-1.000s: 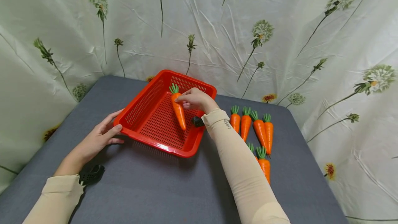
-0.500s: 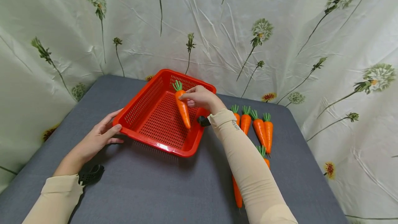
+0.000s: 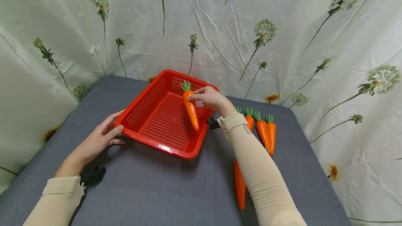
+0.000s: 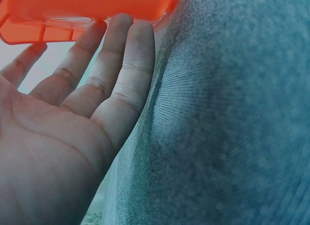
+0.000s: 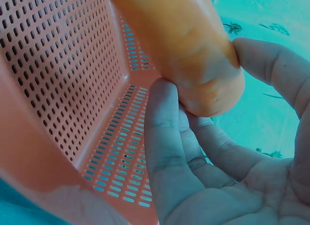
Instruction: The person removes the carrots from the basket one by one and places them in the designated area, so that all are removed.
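Observation:
My right hand [image 3: 211, 99] pinches an orange carrot [image 3: 191, 112] with green leaf stubs, thumb on one side and fingers on the other near its thick end. The carrot hangs over the right part of a red perforated plastic basket [image 3: 163, 147], its tip slanting down. In the right wrist view the carrot [image 5: 184, 45] fills the top middle, its leaves out of sight. At the basket's near left corner, my left hand [image 3: 97, 140] has its thumb by the rim. The left wrist view shows its fingers [image 4: 138, 65] extended, tips at the basket's underside.
Several more carrots [image 3: 262, 132] lie right of the basket on the grey cloth-covered table [image 3: 157, 191]; my right forearm partly hides some. One carrot [image 3: 240, 187] shows beside the sleeve. A pale flowered curtain [image 3: 220, 37] hangs behind the table.
My right hand has moved to the right with the pinched carrot, from over the basket's middle toward its right side. The left hand and the basket have stayed in place.

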### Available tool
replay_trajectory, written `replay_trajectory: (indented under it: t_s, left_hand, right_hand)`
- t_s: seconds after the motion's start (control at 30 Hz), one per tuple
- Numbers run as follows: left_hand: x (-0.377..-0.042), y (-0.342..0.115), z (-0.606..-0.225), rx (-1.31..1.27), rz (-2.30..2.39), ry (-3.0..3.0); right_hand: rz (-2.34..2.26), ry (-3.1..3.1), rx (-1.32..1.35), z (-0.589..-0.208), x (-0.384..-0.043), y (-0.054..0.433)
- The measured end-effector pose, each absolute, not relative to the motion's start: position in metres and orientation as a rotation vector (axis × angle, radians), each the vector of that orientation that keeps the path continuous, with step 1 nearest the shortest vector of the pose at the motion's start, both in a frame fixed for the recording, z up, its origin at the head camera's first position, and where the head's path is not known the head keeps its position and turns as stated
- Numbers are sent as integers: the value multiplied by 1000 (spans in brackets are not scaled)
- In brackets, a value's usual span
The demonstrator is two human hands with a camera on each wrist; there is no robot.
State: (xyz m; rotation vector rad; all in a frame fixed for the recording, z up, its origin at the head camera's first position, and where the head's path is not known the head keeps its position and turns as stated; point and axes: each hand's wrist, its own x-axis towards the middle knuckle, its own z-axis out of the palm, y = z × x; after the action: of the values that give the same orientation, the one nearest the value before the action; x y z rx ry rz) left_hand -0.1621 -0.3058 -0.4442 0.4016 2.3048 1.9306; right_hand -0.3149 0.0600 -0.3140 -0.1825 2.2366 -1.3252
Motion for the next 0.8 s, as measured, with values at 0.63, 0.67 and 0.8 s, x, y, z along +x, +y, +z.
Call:
replay_trajectory:
  t_s: [0.63,0.67,0.8]
  left_hand:
    - [-164,-303,-445,427,1943,2269]
    - [-163,-303,-446,425,1944,2269]
    - [-162,-305,-446,406,1924,2305]
  right_hand:
    - [-1315,2291,-188,-307,-297,94]
    - [-1307,2293,-189,-307,-297,96]
    - [-1311,2294,-191,-306,-293,102]
